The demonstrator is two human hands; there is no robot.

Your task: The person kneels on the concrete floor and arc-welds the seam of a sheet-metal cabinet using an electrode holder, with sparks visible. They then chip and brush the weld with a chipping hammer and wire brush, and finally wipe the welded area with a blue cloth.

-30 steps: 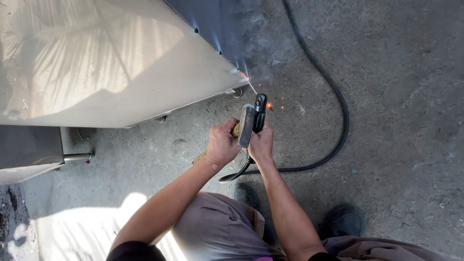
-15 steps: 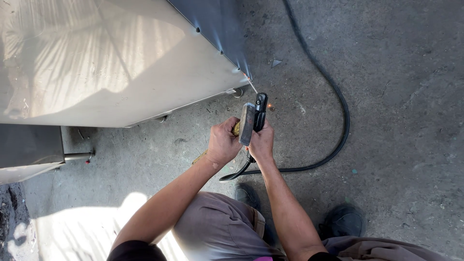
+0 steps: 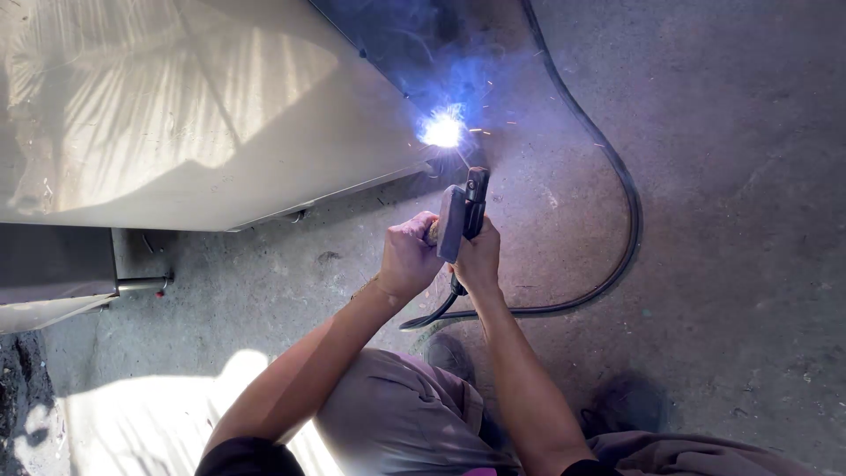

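My right hand (image 3: 480,262) grips a black electrode holder (image 3: 476,192), and its thin rod reaches up to the lower corner of a large sheet-metal box (image 3: 194,115). A bright white-blue arc (image 3: 443,130) burns where the rod meets that corner, with sparks and bluish smoke above it. Close beside it, my left hand (image 3: 407,257) is closed on a wooden-handled hammer with a grey head (image 3: 451,223). The two hands touch each other.
A black cable (image 3: 624,220) runs from the holder in a wide loop over the concrete floor on the right and away at the top. A second metal panel with a short pipe (image 3: 141,284) stands at the left. My knees and dark shoes are below.
The arc has flared up at the box corner, bright with blue smoke, where half a second ago there was no glow. Both hands have stayed in place.
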